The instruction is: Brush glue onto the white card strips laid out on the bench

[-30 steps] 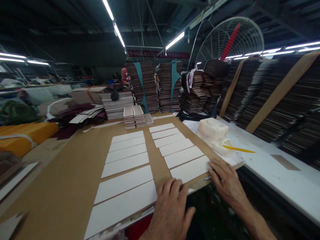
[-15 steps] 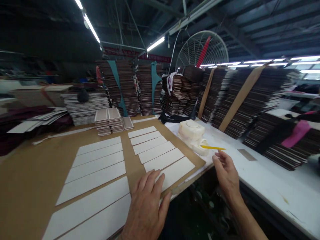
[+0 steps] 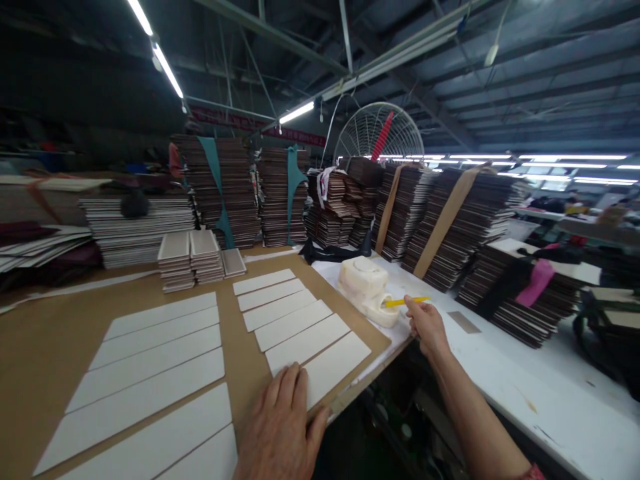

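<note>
My right hand (image 3: 426,325) has its fingers and thumb closed around a slim yellow stick (image 3: 398,303). The stick's far end sits in the side opening of a cream-coloured plastic container (image 3: 364,279), so its tip is hidden. My left hand (image 3: 280,421) lies palm down, fingers stretched, at the near corner of a white rectangular board (image 3: 336,363). Several similar boards lie in two columns on the brown sheet, among them the left column's board (image 3: 150,377).
Brown sheeting (image 3: 60,333) covers the left table. Small boards are piled (image 3: 175,263) behind the columns. Tall strapped stacks of dark boards (image 3: 225,193) line the back. A white table (image 3: 505,373) extends right, with a grey strip (image 3: 464,322) on it. A dark gap separates the tables near me.
My right hand has reached the yellow stick and closed on it. My left hand stays flat at the near board. The view has turned slightly right and up.
</note>
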A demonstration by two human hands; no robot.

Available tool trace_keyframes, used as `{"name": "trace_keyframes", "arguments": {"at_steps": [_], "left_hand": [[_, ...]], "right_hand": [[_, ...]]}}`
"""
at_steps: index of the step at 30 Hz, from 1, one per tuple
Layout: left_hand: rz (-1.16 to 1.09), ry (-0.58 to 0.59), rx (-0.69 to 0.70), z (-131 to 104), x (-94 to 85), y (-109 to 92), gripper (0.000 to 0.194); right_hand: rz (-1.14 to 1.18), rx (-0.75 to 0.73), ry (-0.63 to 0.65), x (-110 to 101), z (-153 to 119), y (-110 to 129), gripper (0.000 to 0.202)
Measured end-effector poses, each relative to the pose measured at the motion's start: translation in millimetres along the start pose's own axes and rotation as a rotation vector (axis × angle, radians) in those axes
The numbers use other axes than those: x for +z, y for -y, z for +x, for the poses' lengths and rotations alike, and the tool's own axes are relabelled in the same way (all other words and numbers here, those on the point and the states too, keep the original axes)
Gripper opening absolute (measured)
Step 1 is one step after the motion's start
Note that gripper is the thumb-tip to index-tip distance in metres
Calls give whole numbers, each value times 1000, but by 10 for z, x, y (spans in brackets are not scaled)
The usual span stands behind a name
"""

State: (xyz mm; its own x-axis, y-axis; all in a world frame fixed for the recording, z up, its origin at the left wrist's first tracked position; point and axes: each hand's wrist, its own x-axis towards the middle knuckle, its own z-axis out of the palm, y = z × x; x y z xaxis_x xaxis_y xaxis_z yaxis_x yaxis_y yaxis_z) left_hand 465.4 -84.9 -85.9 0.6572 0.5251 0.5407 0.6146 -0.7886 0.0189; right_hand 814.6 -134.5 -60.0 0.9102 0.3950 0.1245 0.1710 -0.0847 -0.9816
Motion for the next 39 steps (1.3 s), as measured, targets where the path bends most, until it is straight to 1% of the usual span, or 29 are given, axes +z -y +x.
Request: {"name": "trace_keyframes", "arguments": {"at_steps": [2,4,6,10,12,14,17,21,25,28,35,37,39], "left_hand": [[4,10,18,0,8,12,47],[7,5,41,3,26,34,47],[10,1,65,3,51,68,47],[20,-14,105,-18,108,143,48],[28,-27,122,-30,131,168,49],[39,-31,135,-33,148,181,51],[56,-30,145,-27,164,190,51],[64,-16,152,-26,176,206,52],[77,-16,157,-40,180,211,52],[79,6,134,-46,167,196,49],[45,9,118,-38,128,163,50],[38,8,114,-38,126,157,49],[37,9,111,-36,122,148,49]], "right_hand": [[-66,21,28,43,86,14,34],[-134,-4,70,63,166,75,34],[-197,-81,108,27,226,185,34],[-336,-296,183,-165,252,433,36],[-420,-383,242,-234,230,497,32],[-508,-431,307,-251,211,503,28],[-616,-421,352,-228,222,457,33],[-664,-375,313,-233,284,428,38],[-655,-373,296,-243,275,447,36],[-640,-371,291,-243,246,465,39],[-560,-305,162,-371,290,493,50],[-537,-300,169,-385,275,488,50],[-526,-312,230,-376,242,489,48]]}}
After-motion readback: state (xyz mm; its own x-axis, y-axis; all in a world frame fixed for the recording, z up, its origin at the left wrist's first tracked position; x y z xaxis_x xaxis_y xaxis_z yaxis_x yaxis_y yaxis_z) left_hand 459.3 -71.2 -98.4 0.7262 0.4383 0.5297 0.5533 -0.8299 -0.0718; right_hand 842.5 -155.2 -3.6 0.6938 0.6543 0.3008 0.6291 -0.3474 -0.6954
